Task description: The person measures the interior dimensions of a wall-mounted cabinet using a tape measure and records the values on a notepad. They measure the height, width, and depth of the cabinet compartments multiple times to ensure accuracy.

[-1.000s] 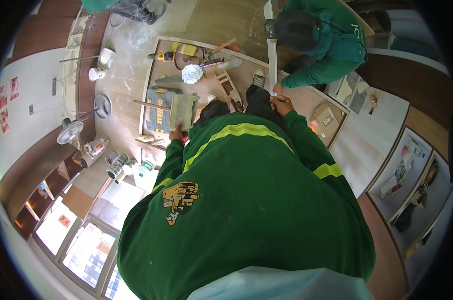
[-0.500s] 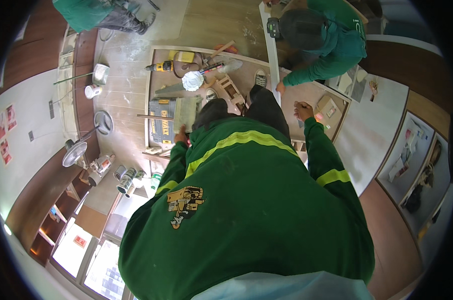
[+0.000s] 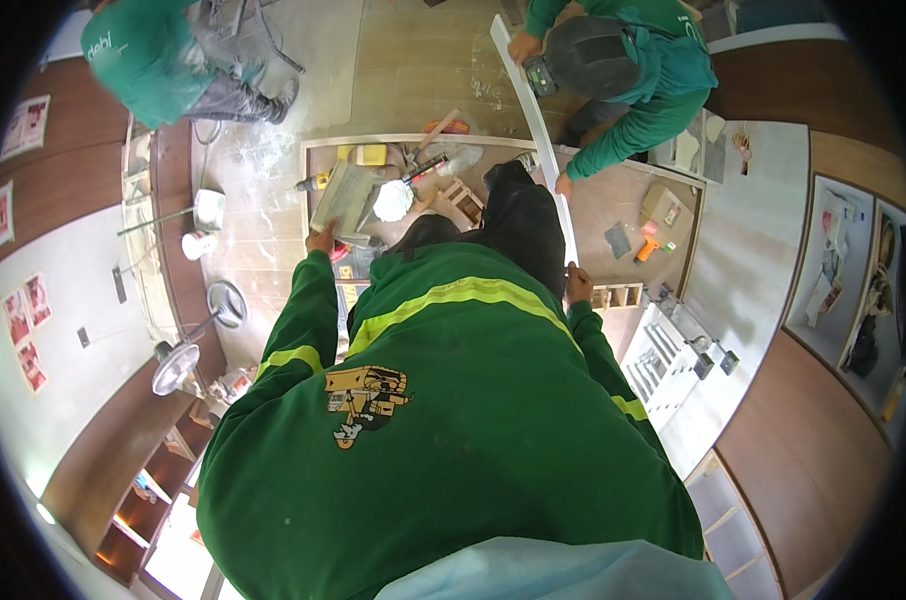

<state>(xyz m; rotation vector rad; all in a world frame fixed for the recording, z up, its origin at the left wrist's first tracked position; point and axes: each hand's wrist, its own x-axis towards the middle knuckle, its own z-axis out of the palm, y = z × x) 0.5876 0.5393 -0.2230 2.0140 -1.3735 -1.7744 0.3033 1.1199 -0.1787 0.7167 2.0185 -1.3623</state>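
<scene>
My left hand (image 3: 321, 240) is closed on the near edge of a flat grey-green board (image 3: 345, 200), which lies tilted over tools. Something red (image 3: 340, 251) shows just below that hand. On the other side, my right hand (image 3: 578, 283) is closed at the near end of a long white strip (image 3: 539, 125). A co-worker in green (image 3: 663, 60) crouches at the far right with both hands on the same strip. Beside the board are a crumpled white bundle (image 3: 394, 201), a caulking gun (image 3: 426, 168) and a partly covered yellow drill (image 3: 317, 182).
A low wooden frame (image 3: 306, 215) surrounds the tools. Inside its right part lie a cardboard box (image 3: 661, 207), a dark flat plate (image 3: 618, 238) and an orange tool (image 3: 648, 248). Another person (image 3: 148, 60) is at the far left. A standing fan (image 3: 177, 367) and buckets (image 3: 199, 244) are left.
My left hand has shifted the grey-green board away from me and left, off the tool case. My right hand has come down to the white strip's end. The strip has moved nearer me.
</scene>
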